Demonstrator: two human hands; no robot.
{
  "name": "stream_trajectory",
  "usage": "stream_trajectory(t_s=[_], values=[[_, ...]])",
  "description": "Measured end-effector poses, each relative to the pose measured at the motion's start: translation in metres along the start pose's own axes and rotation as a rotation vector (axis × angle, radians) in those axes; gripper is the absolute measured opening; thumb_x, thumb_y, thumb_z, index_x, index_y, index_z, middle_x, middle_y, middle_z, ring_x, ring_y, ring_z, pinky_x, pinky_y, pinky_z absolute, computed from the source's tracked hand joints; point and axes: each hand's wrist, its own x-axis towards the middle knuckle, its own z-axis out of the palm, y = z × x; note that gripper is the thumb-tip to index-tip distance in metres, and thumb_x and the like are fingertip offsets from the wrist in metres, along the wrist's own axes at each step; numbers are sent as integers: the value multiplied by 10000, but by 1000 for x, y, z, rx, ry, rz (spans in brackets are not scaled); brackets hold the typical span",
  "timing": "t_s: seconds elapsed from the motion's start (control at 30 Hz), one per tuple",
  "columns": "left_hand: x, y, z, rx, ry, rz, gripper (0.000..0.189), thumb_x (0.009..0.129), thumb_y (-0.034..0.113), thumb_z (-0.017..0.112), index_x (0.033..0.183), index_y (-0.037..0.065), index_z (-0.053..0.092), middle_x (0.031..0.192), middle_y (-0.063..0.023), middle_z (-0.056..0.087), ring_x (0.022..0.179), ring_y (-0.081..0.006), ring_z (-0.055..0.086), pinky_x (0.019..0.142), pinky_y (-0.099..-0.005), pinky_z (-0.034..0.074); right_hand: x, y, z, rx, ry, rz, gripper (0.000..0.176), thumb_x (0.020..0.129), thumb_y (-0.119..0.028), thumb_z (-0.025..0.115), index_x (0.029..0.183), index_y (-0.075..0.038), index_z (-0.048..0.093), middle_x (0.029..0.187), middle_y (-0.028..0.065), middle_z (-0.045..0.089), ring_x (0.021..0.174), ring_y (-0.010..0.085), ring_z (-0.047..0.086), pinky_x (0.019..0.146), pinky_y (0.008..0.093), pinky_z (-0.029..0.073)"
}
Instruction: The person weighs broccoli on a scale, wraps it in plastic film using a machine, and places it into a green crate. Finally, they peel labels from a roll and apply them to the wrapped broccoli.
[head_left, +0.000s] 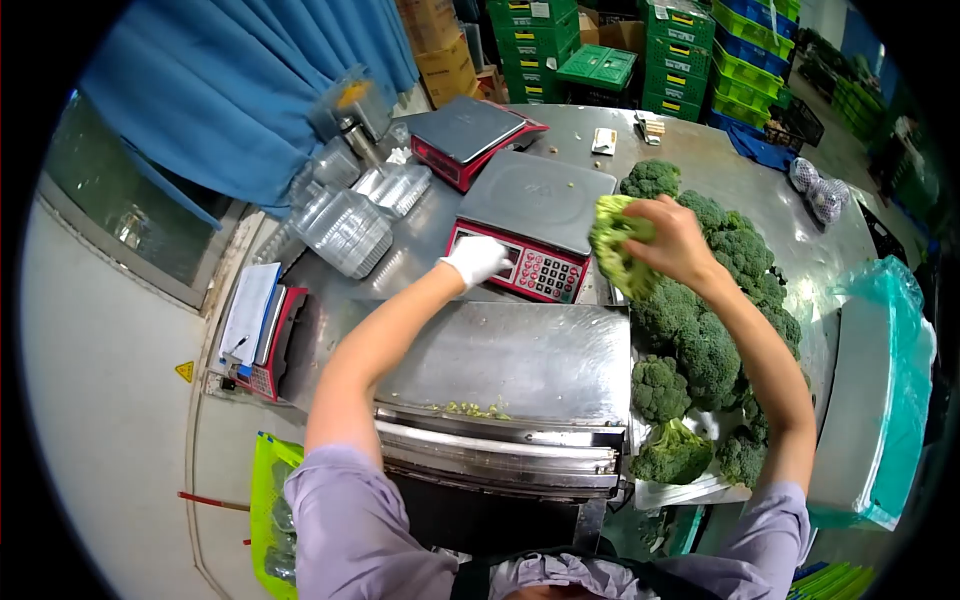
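Broccoli in your right hand, near scale by your left

Your right hand (672, 238) pinches a pale green broccoli piece (608, 245) between thumb and fingers, just beyond the near scale's right edge, beside the pile. That grip probably leaves most of the piece uncovered. Your left hand (476, 262), in a white covering, is at the front panel of the near scale (540, 195); its fingers look bent and close together, but you cannot tell whether any presses a key. The panel faces you, likely for easy reading and reach.

The broccoli pile (710, 360) lies to your right, apparently to keep heads within reach. Clear plastic trays (345, 228) sit nested at the left, perhaps to save room. A metal plate (500, 350) with green crumbs lies in front of you.

Counted: one piece held; at least ten heads in the pile, overlapping too much for an exact number; three red-bodied scales, namely the near one, the far scale (465, 128) and the side scale (258, 383), which has papers (250, 312) on it; two net-wrapped bundles (820, 190); trays too nested to count
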Motion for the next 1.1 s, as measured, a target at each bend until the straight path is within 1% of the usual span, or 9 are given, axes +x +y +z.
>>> stream_trajectory(t_s=[0.27,0.33,0.47,0.53,0.7,0.87,0.9,1.0,1.1], values=[[-166,-133,-13,107,434,-118,382,758,266,607,1120,146,621,1217,-142,559,1130,-278,520,937,-353,418,90,45,127,-238,-145,-137,364,642,-122,675,999,-134,605,985,51,619,961,284,547,752,412,510],[-217,-144,-20,-1276,439,-659,467,761,346,623,1174,130,592,1313,-144,485,1216,-290,439,1011,-359,353,98,49,140,-244,-171,-156,364,635,-107,661,993,-143,605,993,39,612,969,279,544,745,413,512],[-325,-187,46,51,-244,-754,476,838,381,596,1135,10,593,1242,-155,545,1125,-325,519,987,-339,372,100,55,149,-368,-208,-114,458,631,-132,683,1079,-163,590,1164,71,559,1054,304,517,816,416,502],[-339,-176,57,-486,156,-845,468,834,345,619,1144,-3,581,1183,-166,582,1073,-314,563,951,-320,407,95,58,141,-290,-137,-62,605,621,-211,740,1192,-183,540,1251,131,515,1109,336,497,884,423,477],[-384,-138,58,-822,-75,-844,486,847,337,621,1180,-11,560,1162,-133,604,1083,-275,564,941,-329,412,92,68,106,-41,-206,58,647,640,-248,762,1214,-73,521,1171,150,576,1055,330,561,930,391,445],[-433,-120,95,-1605,509,-1175,476,857,378,597,1158,10,585,1175,-105,599,1042,-259,581,935,-325,408,91,66,86,4,-137,162,631,653,-271,764,1208,-69,539,1199,154,575,1096,311,557,952,385,427],[-462,-137,134,-689,130,-1221,390,850,315,617,1092,9,621,1191,-108,589,1051,-243,575,931,-316,409,90,70,83,-1,-136,172,636,653,-277,766,1212,-77,538,1188,154,583,1088,312,563,947,387,430],[-499,-113,134,-210,362,-1055,323,831,249,643,1036,0,641,1208,-130,575,1085,-244,557,945,-319,401,89,76,77,-2,-116,175,648,641,-295,774,1215,-97,546,1159,158,602,1068,313,577,926,394,441],[-508,-111,130,-893,461,-1239,312,804,221,671,1023,0,646,1203,-146,573,1111,-253,539,971,-330,386,92,81,73,-57,-128,233,628,644,-327,748,1190,-79,560,1077,185,629,949,322,618,850,391,479]])
